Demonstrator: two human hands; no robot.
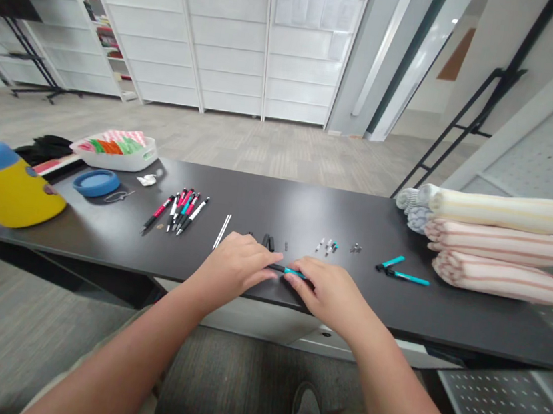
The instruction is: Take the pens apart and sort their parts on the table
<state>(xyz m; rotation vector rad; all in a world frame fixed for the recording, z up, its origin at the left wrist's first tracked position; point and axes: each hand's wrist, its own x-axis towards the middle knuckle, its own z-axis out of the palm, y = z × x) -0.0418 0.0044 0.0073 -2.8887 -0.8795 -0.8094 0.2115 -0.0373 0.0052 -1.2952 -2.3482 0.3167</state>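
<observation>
Above the front part of the dark table, a pen with a black section and a teal barrel (293, 272) is held level between my two hands. My left hand (234, 259) pinches its black end, and my right hand (330, 287) grips the teal end. Just behind the hands lie black pen grips (268, 241) and a small spring-like piece (286, 246). Thin white refills (222, 230) rest beyond my left hand. Small clear and teal pen pieces (327, 246) and tiny metal parts (356, 248) lie past my right hand.
Two teal barrels with black ends (407, 277) lie to the right, beside stacked rolled towels (503, 245). Several whole pens (182, 210) are grouped at left. Farther left are a blue lid (97, 182), a white basket (125, 160) and a yellow-blue container (7, 187).
</observation>
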